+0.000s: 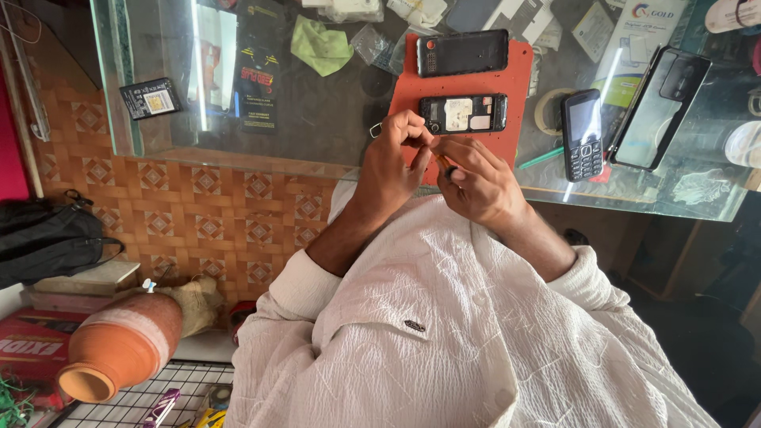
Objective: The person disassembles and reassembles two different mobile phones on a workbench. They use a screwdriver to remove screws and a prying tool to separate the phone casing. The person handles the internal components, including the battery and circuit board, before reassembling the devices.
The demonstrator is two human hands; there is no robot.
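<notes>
Both hands meet at the near edge of the red mat (519,71). Left hand (392,162) pinches a small metal tool (375,129) between its fingertips; right hand (476,178) curls around something small and orange I cannot identify. An opened phone (463,113) lies on the mat just beyond them.

An opened dark phone (463,113), back cover off, lies flat across the red mat (519,75), just beyond the fingers.
</notes>
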